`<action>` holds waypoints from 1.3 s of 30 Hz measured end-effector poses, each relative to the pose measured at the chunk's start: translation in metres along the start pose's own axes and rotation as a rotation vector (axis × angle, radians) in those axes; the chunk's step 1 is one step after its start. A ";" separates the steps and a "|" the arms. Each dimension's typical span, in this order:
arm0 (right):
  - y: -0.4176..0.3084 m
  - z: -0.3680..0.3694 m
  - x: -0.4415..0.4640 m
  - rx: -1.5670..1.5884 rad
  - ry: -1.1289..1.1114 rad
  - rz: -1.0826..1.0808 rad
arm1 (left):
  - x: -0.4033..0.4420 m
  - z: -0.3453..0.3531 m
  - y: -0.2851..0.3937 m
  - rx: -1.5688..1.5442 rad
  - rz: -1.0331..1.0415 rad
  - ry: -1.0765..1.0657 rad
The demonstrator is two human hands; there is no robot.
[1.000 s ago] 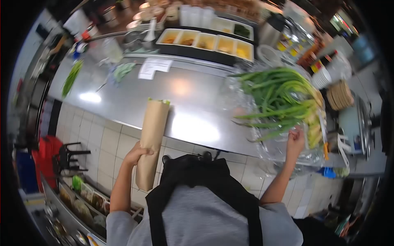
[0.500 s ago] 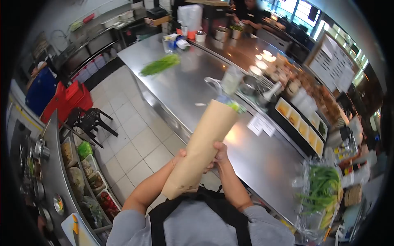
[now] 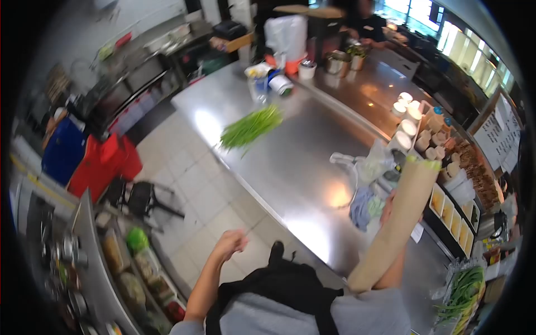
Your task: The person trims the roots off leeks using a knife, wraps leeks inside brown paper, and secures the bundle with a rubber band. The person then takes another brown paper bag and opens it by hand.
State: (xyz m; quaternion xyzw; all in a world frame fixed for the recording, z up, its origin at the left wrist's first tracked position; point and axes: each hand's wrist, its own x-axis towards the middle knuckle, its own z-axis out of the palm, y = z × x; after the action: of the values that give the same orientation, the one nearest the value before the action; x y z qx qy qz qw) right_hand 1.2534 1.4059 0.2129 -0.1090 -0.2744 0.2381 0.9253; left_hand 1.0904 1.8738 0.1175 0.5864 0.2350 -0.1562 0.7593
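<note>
A long brown paper roll [image 3: 399, 223], with pale green ends showing at its top, leans over the right part of the steel counter [image 3: 301, 184]. My right hand [image 3: 388, 207] grips it from behind, mostly hidden by the paper. My left hand [image 3: 231, 244] hangs over the floor with its fingers curled in, holding nothing that I can see. Beside the roll lie a blue-grey cloth [image 3: 364, 207] and a clear plastic bag [image 3: 375, 163]. A loose bunch of thin green stalks [image 3: 251, 128] rests on the counter's far left part.
More long green leaves [image 3: 466, 290] lie in plastic at the lower right. Food trays [image 3: 451, 220] line the counter's right side. Black stools [image 3: 146, 198] and red crates [image 3: 106, 162] stand at left. A person [image 3: 365, 28] is at the far counter.
The view has swung to the left. The paper roll passed from my left hand through both hands into my right hand, and moved to the right. My left hand has let go of it.
</note>
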 end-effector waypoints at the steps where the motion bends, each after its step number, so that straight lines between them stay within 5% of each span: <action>1: 0.000 -0.009 0.004 -0.042 -0.039 0.110 | 0.021 -0.023 0.005 -0.099 0.016 0.105; 3: 0.017 -0.025 0.006 -0.080 -0.067 0.162 | 0.046 -0.045 0.043 0.150 0.059 0.539; 5: 0.040 -0.037 0.016 -0.057 -0.037 0.082 | 0.075 -0.096 0.075 -0.016 0.163 0.561; 7: 0.060 -0.033 0.017 -0.063 0.136 0.049 | 0.108 -0.134 0.104 0.223 0.396 0.686; 9: 0.080 -0.023 0.016 -0.068 0.317 -0.002 | 0.107 -0.116 0.176 0.191 0.478 0.683; 11: 0.104 -0.010 0.014 -0.075 0.518 -0.076 | 0.159 -0.183 0.198 0.670 0.746 0.666; 13: 0.130 0.001 0.011 -0.090 0.677 -0.131 | 0.196 -0.197 0.255 0.864 0.789 0.591; 16: 0.188 0.025 0.008 -0.096 0.911 -0.238 | 0.283 -0.192 0.334 0.798 0.844 0.475; 21: 0.290 0.051 0.068 -0.087 1.193 -0.447 | 0.447 -0.136 0.460 0.903 0.905 0.027; 25: 0.337 0.061 0.125 -0.078 1.330 -0.581 | 0.548 -0.059 0.521 1.020 1.237 -0.143; 29: 0.366 0.070 0.164 -0.080 1.413 -0.699 | 0.583 0.052 0.550 1.008 1.390 -0.629; 33: 0.379 0.069 0.188 -0.079 1.456 -0.790 | 0.656 0.153 0.543 1.056 1.351 -0.723; 35: 0.382 0.067 0.196 -0.070 1.479 -0.822 | 0.699 0.189 0.537 1.539 1.489 -0.493; 37: 0.382 0.065 0.199 -0.054 1.509 -0.849 | 0.720 0.210 0.542 1.644 1.542 -0.523; 39: 0.380 0.064 0.203 -0.043 1.540 -0.869 | 0.719 0.223 0.550 1.746 1.368 -0.432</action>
State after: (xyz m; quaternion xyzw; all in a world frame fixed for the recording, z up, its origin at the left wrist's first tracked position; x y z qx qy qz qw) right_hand 1.2222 1.8404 0.2324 -0.1425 0.4033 -0.2795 0.8596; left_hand 2.0156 1.8308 0.2235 0.8826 -0.4610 0.0835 0.0404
